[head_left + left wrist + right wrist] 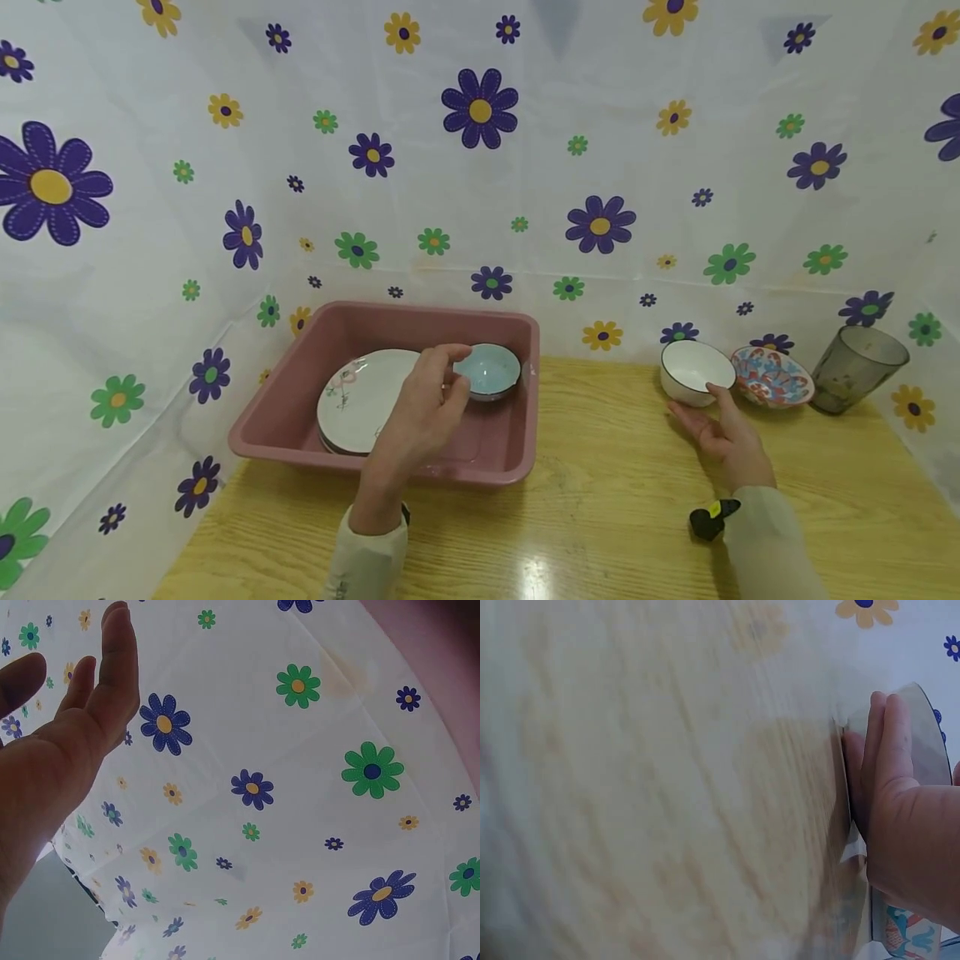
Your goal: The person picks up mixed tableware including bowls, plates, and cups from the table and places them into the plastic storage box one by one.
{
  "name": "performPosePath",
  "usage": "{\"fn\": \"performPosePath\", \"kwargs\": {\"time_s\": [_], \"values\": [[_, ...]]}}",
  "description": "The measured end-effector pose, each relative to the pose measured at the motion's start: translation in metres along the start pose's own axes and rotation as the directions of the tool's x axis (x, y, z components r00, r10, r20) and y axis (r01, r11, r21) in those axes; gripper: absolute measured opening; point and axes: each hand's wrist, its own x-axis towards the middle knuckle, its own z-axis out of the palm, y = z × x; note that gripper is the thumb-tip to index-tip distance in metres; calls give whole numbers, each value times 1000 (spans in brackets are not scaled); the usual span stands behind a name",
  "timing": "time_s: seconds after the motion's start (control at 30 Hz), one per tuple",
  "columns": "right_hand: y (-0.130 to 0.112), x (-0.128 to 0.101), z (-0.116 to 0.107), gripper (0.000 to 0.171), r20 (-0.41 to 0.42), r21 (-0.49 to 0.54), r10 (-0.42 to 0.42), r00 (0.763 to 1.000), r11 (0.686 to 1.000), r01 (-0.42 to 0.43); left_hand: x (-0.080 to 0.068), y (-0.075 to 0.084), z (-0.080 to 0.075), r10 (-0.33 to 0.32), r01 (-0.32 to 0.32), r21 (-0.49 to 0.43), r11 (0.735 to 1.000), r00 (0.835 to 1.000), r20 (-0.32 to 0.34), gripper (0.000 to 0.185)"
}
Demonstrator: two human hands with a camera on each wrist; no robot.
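My left hand hovers over a pink tub, fingers relaxed, holding nothing, its fingertips just left of a light blue bowl that sits in the tub's far right corner. White plates with a small floral print lie stacked in the tub under that hand. In the left wrist view the left hand shows straight, spread fingers against the flowered cloth. My right hand rests on the wooden table, straight fingers touching the near side of a white bowl. The right wrist view shows the right hand flat against the white bowl.
A red-and-blue patterned bowl stands right of the white bowl, and a grey translucent cup beyond it. White cloth with flower print covers the walls on three sides. A black and yellow device sits at my right wrist.
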Motion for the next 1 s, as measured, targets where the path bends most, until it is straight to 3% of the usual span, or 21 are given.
{"fn": "performPosePath", "kwargs": {"time_s": [0.1, 0.2, 0.53, 0.8, 1.0], "values": [[0, 4, 3, 88, -9, -156, -49, 999, 987, 47, 1, -1, 0, -5, 5, 4, 1000, 1000, 7, 36], [0, 7, 6, 85, -11, -312, -88, 996, 947, 81, 1, -1, 0, -7, 7, 12, 1000, 1000, 14, 36], [3, 8, 13, 79, 17, -465, -100, 995, 880, 97, 2, -2, -1, -3, 2, 24, 1000, 1000, 30, 35], [1, 7, 15, 85, -26, -294, -55, 998, 955, 45, 3, -4, -4, 2, -3, 6, 1000, 999, 38, 35], [2, 2, 18, 86, -63, -282, -47, 997, 959, 27, 4, -3, -5, 1, -1, 4, 1000, 999, 48, 36]]}}
